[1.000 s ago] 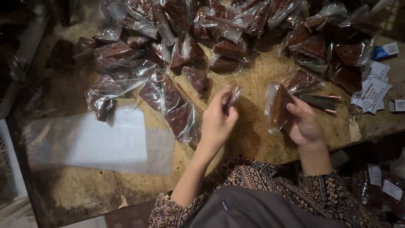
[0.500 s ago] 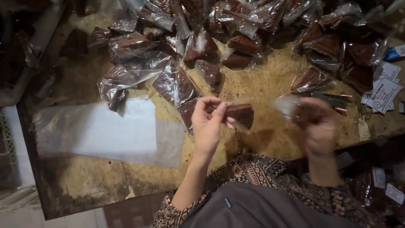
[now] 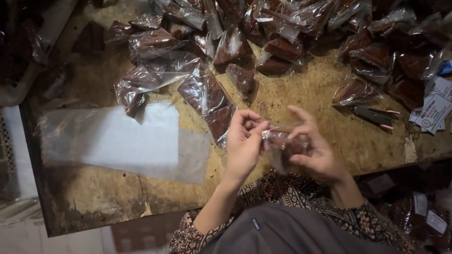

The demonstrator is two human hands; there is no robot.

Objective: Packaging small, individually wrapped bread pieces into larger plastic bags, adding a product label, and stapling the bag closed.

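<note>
My left hand (image 3: pixel 246 143) and my right hand (image 3: pixel 314 146) meet above the near edge of a worn wooden table (image 3: pixel 301 101). Between them they hold a small clear plastic packet with a dark brown block inside (image 3: pixel 281 141). The left fingers pinch its left end, and the right hand cups it from the right with fingers spread over it. Part of the packet is hidden by the right hand.
Many clear packets of dark brown blocks (image 3: pixel 263 33) are heaped across the far side. A flat stack of empty clear bags (image 3: pixel 117 138) lies at the left. A dark stapler-like tool (image 3: pixel 374 116) and white paper labels (image 3: pixel 435 110) lie at the right.
The two hands were apart, the right one on a packet on the table. They have come together in front of me and now hold one packet between them.
</note>
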